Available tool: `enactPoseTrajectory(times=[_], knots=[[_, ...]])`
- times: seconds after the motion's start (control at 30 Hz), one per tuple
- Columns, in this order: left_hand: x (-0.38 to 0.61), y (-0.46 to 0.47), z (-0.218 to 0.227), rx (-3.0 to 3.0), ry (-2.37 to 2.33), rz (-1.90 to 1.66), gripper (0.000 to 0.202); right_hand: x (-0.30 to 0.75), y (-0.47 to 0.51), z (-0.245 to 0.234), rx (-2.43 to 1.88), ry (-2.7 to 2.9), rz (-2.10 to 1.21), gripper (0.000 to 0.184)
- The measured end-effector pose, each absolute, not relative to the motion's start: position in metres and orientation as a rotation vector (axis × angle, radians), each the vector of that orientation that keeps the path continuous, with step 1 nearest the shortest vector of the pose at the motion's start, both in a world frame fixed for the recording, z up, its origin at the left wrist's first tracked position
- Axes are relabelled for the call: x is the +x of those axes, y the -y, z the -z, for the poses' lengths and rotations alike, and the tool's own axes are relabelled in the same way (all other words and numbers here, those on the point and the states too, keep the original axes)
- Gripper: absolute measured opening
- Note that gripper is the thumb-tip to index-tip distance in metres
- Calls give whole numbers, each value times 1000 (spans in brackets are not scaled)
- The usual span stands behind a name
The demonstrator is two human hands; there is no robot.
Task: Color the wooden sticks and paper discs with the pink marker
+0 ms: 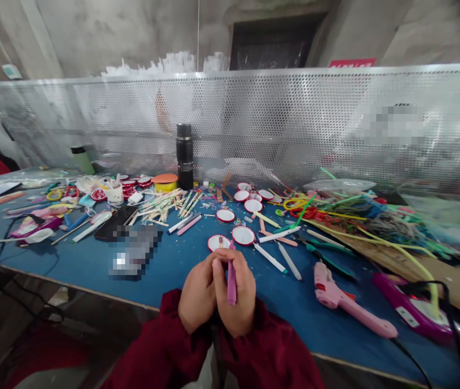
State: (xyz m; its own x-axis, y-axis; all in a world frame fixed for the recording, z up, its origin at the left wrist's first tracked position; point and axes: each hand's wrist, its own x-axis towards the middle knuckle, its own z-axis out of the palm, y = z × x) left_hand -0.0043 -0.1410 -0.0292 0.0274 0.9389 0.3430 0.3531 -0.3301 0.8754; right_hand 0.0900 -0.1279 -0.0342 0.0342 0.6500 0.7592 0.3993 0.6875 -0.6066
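Note:
My two hands are pressed together at the near edge of the blue table (92,265), both in dark red sleeves. My right hand (236,294) is closed around a pink stick (232,281) held upright. My left hand (197,297) is curled against it, its fingertips pinching near the stick's top. Just beyond my hands lie two round white lids with red rims (243,235) and several white and pink sticks (270,258).
A pink glue gun (347,302) and a purple one (412,310) lie at the right with black cords. Coloured wires (359,213) are heaped at the back right. A black flask (184,156) stands before a perforated metal screen (295,119). Sticks, lids and cups clutter the left.

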Motion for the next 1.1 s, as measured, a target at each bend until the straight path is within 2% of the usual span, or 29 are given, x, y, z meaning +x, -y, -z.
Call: enactPoseTrajectory(times=[0.27,0.53,0.7,1.1], knots=[[-2,140,32,1580,-1380,-1310,29,96,129,37,-781,1245,-399,35],[-2,138,36,1567,-1358,-1275,21,99,121,39,-866,1095,-539,16],[-3,140,35,1575,-1362,-1285,28,100,123,40,-837,1200,-482,10],[-4,138,36,1674,-1410,-1263,23,98,123,34,-928,1273,-276,12]])
